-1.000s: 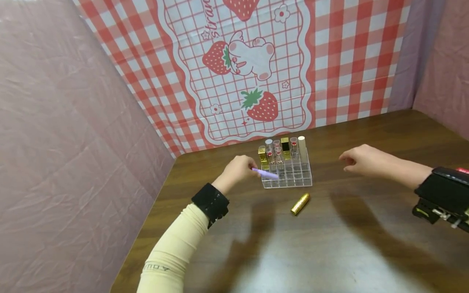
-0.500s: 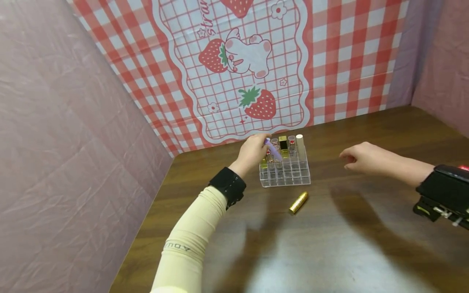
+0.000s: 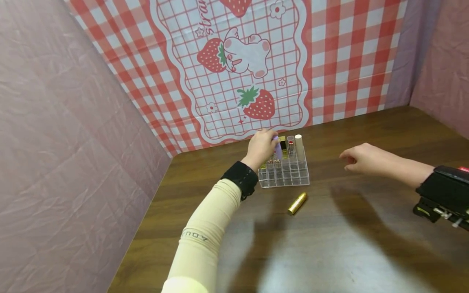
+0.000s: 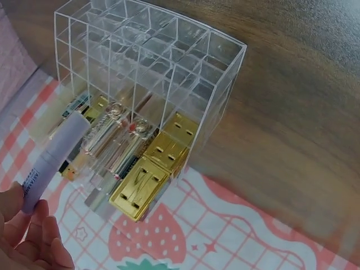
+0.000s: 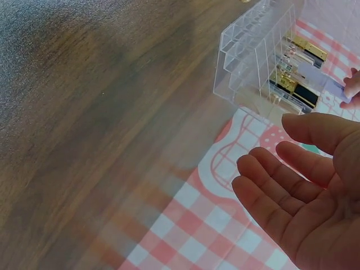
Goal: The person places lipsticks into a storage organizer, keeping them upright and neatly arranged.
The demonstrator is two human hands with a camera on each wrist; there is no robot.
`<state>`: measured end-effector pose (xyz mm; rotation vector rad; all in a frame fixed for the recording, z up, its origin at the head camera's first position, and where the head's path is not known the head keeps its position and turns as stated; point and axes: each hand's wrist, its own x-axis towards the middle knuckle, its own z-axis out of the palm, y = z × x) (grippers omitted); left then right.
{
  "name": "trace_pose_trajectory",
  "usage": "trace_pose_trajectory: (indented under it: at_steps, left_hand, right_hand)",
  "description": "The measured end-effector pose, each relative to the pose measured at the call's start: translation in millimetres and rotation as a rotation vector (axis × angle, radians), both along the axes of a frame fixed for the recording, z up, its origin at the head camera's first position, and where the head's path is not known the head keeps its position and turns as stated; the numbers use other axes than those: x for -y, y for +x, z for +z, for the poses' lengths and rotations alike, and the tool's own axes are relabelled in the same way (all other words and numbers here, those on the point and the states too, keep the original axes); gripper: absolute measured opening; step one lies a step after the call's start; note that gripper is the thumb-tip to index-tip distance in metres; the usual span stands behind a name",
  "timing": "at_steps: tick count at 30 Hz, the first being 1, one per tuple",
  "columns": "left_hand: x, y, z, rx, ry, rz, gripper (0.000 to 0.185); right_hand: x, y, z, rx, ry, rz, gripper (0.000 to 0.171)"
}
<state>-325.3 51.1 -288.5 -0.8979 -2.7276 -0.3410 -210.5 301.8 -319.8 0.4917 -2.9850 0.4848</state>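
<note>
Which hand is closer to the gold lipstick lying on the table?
Left, though not by much. The left hand holds a purple tube over the clear organizer, behind the gold lipstick. The right hand hovers off to its right.

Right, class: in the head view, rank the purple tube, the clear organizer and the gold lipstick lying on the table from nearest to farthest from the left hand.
1. Purple tube, pinched in the left hand.
2. Clear organizer, just beneath and right of it.
3. Gold lipstick, lying in front of the organizer, toward the camera.

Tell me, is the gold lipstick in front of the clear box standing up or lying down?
Lying down. The gold lipstick rests on its side on the table, outside the clear box.
</note>
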Motion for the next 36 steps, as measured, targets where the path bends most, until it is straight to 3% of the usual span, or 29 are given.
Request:
trace_pose_trajectory:
  at_steps: [5,9,12,14,20,26,36]
  left_hand:
    - [-4.1,-4.4,-3.1,0.038,0.035,0.020,0.026]
    - [-4.8,-4.3,-1.0,0.201,0.188,0.021,0.025]
    - [-6.0,-0.2,1.9,0.351,0.357,-0.016,0.025]
    - [-8.5,3.9,4.3,0.411,0.435,-0.052,0.025]
    - [-20.0,20.0,11.0,0.514,0.505,-0.145,0.027]
    - [-22.4,30.3,12.3,0.512,0.483,-0.150,0.026]
    - [-16.0,26.2,5.3,0.471,0.434,-0.161,0.025]
  right_hand:
    - [-2.5,0.0,-1.3,0.011,-0.001,-0.005,0.029]
    - [-0.8,-1.1,-0.3,0.003,-0.013,-0.005,0.029]
    - [5.0,-3.5,1.9,-0.021,-0.040,-0.003,0.027]
    - [11.6,-6.6,4.3,-0.049,-0.070,-0.006,0.027]
    - [35.8,-17.0,11.4,-0.164,-0.235,-0.016,0.032]
    - [46.7,-21.8,10.5,-0.192,-0.320,-0.018,0.020]
    - [46.9,-25.6,12.4,-0.197,-0.283,-0.005,0.017]
